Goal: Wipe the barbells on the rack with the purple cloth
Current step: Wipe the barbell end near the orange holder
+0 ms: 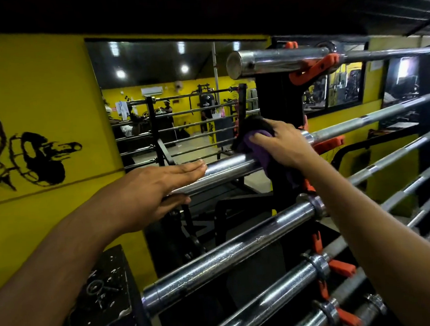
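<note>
Right hand (pixel 281 146), arm extended, fingers curled, grips crumpled purple cloth (pixel 263 147) on chrome steel barbell sleeve (pixel 224 167). Left hand (pixel 157 191) flat, fingers straight together, at the sleeve's end.

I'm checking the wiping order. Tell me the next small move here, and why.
Probably slide the right hand with the cloth left along the bar, toward the left hand. The cloth sits at the collar end by the rack, and the sleeve beyond it lies bare, with the left hand's straight fingers steadying it.
</note>
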